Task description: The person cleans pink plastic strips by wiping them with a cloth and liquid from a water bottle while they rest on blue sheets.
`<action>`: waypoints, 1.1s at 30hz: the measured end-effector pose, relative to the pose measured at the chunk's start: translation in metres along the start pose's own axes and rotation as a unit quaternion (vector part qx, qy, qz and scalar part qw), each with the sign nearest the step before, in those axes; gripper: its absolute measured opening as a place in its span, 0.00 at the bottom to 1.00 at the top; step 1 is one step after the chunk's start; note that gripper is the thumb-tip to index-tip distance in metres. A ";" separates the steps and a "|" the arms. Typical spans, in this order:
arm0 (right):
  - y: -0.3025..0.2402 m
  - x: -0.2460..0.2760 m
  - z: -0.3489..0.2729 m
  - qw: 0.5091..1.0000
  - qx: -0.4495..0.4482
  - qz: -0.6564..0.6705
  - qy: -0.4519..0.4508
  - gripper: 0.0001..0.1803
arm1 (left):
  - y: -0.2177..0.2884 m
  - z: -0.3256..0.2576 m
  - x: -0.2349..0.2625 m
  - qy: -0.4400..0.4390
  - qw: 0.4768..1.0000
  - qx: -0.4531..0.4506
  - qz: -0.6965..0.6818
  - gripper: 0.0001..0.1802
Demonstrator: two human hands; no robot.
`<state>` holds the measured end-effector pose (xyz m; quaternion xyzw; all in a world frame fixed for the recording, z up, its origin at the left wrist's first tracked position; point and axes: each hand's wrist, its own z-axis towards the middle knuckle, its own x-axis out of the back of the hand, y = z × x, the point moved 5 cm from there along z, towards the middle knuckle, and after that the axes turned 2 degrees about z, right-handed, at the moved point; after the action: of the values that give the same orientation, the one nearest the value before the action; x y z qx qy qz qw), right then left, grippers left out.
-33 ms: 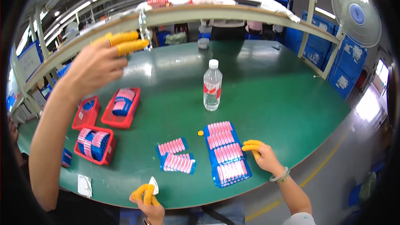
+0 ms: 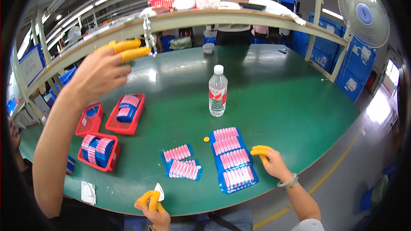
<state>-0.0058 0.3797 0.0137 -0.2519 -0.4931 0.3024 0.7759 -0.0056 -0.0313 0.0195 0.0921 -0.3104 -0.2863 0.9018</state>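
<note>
My left hand (image 2: 153,208), with yellow finger cots, pinches a small white piece (image 2: 159,189) at the table's near edge. My right hand (image 2: 270,161), also in yellow cots and with a bracelet on the wrist, rests with loosely bent fingers against the right edge of a long blue tray (image 2: 233,159) holding rows of pink pieces. Two smaller blue trays of pink pieces (image 2: 183,162) lie between my hands. A small yellow cot (image 2: 206,139) lies on the table just left of the long tray.
A co-worker's bare arm (image 2: 64,124) on my left reaches up toward the shelf rail (image 2: 239,17), fingers in yellow cots. Three red baskets (image 2: 112,127) of pink and blue pieces stand left. A water bottle (image 2: 217,92) stands mid-table. Another person stands behind the shelf. A fan (image 2: 364,13) is at the far right.
</note>
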 end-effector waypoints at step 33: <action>-0.170 -0.115 -0.015 0.973 0.126 -0.111 -0.156 0.38 | -0.005 -0.022 0.004 -0.054 0.998 -0.019 0.018 0.12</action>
<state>0.0075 0.1784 0.0544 -0.0452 -0.5912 0.3095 0.7434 0.0086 -0.0379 0.0026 0.0533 -0.3546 -0.2803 0.8904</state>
